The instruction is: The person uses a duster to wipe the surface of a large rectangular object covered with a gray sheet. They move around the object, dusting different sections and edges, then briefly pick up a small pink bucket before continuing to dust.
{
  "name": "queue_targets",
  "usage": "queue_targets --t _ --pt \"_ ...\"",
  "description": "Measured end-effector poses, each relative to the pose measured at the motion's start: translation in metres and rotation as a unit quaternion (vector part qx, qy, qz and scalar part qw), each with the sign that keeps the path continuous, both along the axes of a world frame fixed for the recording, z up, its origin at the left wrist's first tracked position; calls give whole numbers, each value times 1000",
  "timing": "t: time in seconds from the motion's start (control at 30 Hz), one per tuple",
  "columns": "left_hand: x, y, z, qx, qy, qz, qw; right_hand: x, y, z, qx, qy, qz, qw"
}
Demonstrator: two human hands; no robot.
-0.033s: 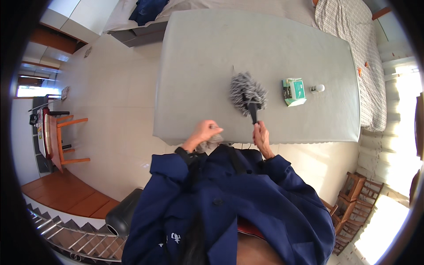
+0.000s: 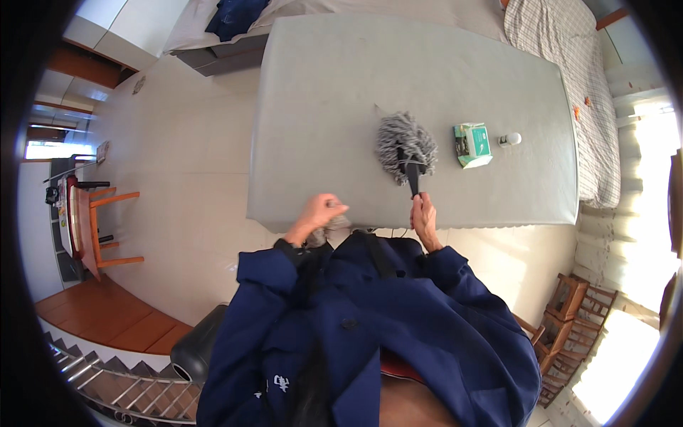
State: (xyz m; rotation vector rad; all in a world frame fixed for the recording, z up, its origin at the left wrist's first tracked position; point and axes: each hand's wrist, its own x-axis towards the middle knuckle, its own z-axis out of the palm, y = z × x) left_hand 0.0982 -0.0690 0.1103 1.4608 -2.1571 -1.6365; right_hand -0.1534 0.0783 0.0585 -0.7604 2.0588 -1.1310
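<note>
My right hand (image 2: 425, 218) is wrapped round the black handle of a grey fluffy duster (image 2: 404, 144), whose shaggy head is over the table, pointing away from me. At the table's near edge, my left hand (image 2: 321, 213) is closed with its fingers curled; whatever it may hold is hidden or too small to name. Just below that hand shows a grey-beige, soft-looking thing (image 2: 333, 231), partly covered by the hand and sleeve. Right of the duster, on the grey tabletop (image 2: 320, 107), are a green and white box (image 2: 472, 145) and a white light bulb (image 2: 510, 139).
A plaid-covered surface (image 2: 594, 135) borders the table's right side. A wooden chair (image 2: 92, 220) stands far left, with a metal railing (image 2: 135, 388) at lower left. Wooden stools (image 2: 565, 313) stand at lower right. Dark blue cloth (image 2: 237, 18) lies beyond the table.
The duster's head has shifted slightly to the right with my right hand still on the handle. My left hand has moved a little to the left.
</note>
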Motion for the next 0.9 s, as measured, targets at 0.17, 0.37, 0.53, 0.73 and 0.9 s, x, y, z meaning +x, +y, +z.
queue_targets --t 0.17,0.37,0.53,0.73,0.9 --pt "154 5 -29 42 -100 154 982 39 17 -26 69 -36 7 997" --pt "300 58 -99 124 -44 318 939 94 57 -7 54 79 258 961" --pt "340 90 -115 209 -64 385 896 45 82 1 115 174 109 972" --pt "324 75 -107 250 18 390 886 51 42 -47 150 116 -113 975" --pt "300 42 -108 222 55 341 912 105 46 -42 35 317 179 931"
